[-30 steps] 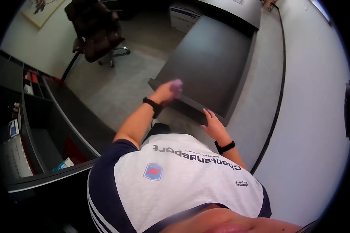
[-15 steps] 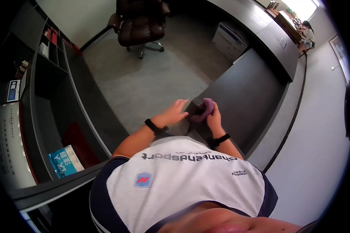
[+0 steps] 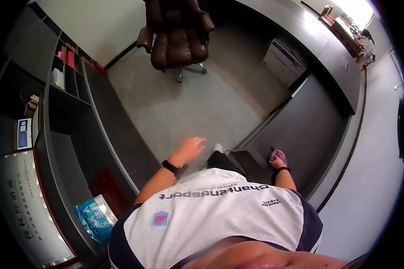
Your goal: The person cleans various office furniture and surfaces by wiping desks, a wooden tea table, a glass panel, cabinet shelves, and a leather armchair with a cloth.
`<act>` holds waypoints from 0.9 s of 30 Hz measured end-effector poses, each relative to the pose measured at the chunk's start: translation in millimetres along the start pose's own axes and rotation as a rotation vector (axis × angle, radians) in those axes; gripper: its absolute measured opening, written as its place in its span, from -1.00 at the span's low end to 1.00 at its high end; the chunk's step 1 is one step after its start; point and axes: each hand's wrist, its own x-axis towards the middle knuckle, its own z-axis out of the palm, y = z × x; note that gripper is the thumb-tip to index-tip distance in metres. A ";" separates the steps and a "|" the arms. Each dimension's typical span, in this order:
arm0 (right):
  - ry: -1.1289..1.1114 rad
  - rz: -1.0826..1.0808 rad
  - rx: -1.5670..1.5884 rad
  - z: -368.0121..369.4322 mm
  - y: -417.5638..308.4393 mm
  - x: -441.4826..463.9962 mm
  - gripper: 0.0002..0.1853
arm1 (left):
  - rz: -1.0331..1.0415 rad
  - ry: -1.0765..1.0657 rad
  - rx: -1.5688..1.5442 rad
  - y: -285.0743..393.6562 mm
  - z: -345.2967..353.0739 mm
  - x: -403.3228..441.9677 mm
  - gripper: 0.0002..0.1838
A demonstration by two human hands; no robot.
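My right hand [image 3: 279, 159] is wrapped round a purple cloth [image 3: 274, 154], down on the dark desk surface [image 3: 316, 121] at the right. Well away from it, my left hand [image 3: 189, 150] hangs over the floor to the left of the desk, its fingers apart and nothing in them. Black bands circle both wrists. Between the hands, the dark near corner of the desk stands close to my legs.
A brown leather chair [image 3: 177, 40] stands ahead. Under the raised counter [image 3: 321, 40] is a white box [image 3: 283, 62]. Dark shelves at the left hold a blue-and-white packet [image 3: 94, 219] and a framed plaque [image 3: 29, 206]. A person [image 3: 367, 46] sits at the far right.
The purple cloth went from my left hand to my right, which has moved right and down onto the desk. My left hand is apart from it. The view has turned, bringing more shelves in.
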 end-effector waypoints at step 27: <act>-0.018 -0.124 0.207 -81.1 -264.9 174.4 -0.66 | -0.433 0.041 0.336 -180.6 -179.6 222.2 -0.57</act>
